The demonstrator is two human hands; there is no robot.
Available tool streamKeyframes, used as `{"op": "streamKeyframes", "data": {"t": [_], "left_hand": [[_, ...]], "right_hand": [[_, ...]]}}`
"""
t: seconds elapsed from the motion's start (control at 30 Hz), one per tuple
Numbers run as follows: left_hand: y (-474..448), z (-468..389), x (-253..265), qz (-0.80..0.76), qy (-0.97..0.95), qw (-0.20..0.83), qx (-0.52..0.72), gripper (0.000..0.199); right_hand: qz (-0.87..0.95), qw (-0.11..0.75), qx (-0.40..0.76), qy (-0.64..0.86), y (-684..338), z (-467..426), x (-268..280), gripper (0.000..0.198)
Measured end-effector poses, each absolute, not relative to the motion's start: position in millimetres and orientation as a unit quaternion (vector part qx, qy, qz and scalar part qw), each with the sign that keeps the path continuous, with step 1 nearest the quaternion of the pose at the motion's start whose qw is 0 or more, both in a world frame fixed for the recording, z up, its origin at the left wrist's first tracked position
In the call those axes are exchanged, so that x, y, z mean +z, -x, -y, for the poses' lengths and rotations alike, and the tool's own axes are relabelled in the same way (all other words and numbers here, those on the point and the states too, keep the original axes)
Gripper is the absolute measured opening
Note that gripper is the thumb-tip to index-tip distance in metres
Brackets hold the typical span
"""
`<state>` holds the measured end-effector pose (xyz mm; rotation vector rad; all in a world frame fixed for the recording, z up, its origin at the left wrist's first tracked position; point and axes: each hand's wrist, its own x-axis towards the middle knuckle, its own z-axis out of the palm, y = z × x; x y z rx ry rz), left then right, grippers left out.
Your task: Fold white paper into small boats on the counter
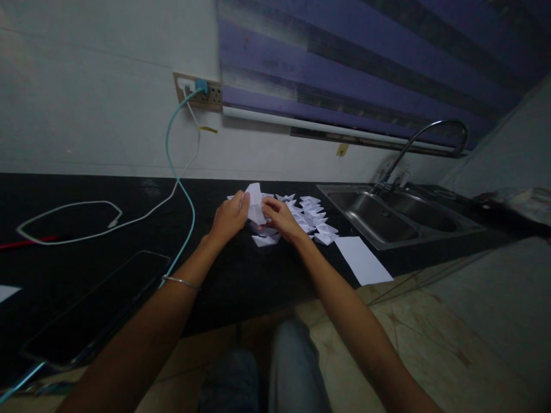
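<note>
A folded piece of white paper (255,202) is held up between both hands above the dark counter. My left hand (231,217) grips its left edge, thumb against the paper. On the other side, my right hand (279,217) pinches its right edge with bent fingers. Around and behind my hands lie several folded white paper pieces (312,211), grouped mostly to the right. Another folded piece (266,240) rests just below the held one. Right of the group, a flat white sheet of paper (364,261) lies near the counter's front edge.
A steel double sink (383,221) with a curved faucet (413,140) stands at the right. On the left are a dark phone (99,307), a white cable (142,218) and a teal cable (192,212) running from a wall socket (209,96). A red object (26,243) lies far left.
</note>
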<state>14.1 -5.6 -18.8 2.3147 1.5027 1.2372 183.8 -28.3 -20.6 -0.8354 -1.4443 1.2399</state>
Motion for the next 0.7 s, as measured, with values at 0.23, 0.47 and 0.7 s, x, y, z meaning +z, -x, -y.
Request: {"op": "streamKeyframes", "data": {"t": [0.23,0.47,0.7], "left_hand": [[-16.2,10.6,-16.8,-0.556,-0.728,0.009,0.400,0.049],[-17.3,6.9,-20.2,-0.544,-0.710,0.067,0.441,0.042],[-18.6,6.2,-17.6,-0.448,-0.740,0.170,0.471,0.034]], "right_hand": [[0.581,0.511,0.532,0.344,-180.6,34.4,-16.7,0.041],[0.622,0.548,0.441,0.345,-171.8,36.0,-16.1,0.041],[0.633,0.587,0.341,0.373,-180.4,25.9,-22.6,0.045]]}}
